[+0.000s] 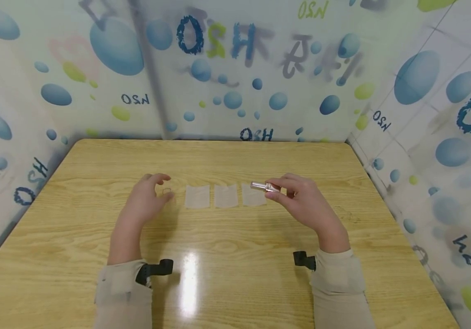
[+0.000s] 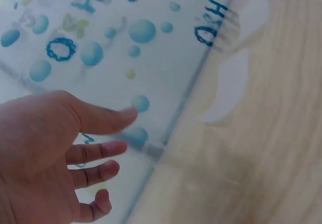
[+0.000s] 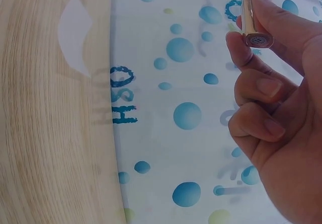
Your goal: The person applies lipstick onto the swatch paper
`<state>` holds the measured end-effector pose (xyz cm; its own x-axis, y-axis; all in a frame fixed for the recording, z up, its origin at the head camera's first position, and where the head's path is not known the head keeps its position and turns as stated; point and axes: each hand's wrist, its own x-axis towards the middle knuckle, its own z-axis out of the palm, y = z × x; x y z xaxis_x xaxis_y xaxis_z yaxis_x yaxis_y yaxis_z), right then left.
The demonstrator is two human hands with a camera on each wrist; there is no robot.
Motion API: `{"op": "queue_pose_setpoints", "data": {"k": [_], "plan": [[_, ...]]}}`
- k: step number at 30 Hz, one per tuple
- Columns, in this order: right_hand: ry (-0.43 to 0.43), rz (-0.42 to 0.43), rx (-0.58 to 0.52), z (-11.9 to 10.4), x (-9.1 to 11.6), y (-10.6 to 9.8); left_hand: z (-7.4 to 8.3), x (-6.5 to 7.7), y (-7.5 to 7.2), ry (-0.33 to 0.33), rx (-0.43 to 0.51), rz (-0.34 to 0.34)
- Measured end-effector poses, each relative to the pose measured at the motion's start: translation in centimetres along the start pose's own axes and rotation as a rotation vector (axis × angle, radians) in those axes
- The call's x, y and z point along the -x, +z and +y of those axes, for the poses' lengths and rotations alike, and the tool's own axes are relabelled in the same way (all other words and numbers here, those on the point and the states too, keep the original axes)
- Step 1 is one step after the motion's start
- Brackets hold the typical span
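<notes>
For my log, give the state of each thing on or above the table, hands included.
Left hand: fingers loosely bent, thumb apart
Right hand: pinching the metallic tube
Metallic tube: held; whether capped, cannot tell
Left sheet: lying on the table
Middle sheet: lying likewise
Right sheet: likewise, partly hidden

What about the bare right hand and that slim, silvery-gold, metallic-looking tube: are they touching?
Touching: the right wrist view shows the right hand pinching the tube, with no gap between them.
</notes>
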<state>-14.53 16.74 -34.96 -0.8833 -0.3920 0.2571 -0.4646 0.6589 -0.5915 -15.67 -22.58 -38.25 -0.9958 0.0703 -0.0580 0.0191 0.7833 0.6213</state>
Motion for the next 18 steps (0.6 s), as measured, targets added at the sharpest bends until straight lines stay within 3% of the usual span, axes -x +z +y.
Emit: {"op": "queue_pose_setpoints", "data": {"k": [5, 10, 13, 18], "plan": [[0.002, -0.007, -0.005, -0.1, -0.1, 0.0, 2.4, 0.5, -0.6, 0.096, 0.099, 0.128], [-0.011, -0.004, -0.004, -0.2, -0.3, 0.1, 5.3, 0.9, -0.1, 0.17, 0.295, 0.214], [-0.012, 0.008, -0.014, -0.3, -0.4, 0.3, 6.8, 1.0, 0.6, 0.201, 0.425, 0.189], [-0.026, 0.023, -0.065, -0.8, -0.4, 0.6, 8.5, 1.1, 2.5, 0.243, 0.579, 0.078]]}}
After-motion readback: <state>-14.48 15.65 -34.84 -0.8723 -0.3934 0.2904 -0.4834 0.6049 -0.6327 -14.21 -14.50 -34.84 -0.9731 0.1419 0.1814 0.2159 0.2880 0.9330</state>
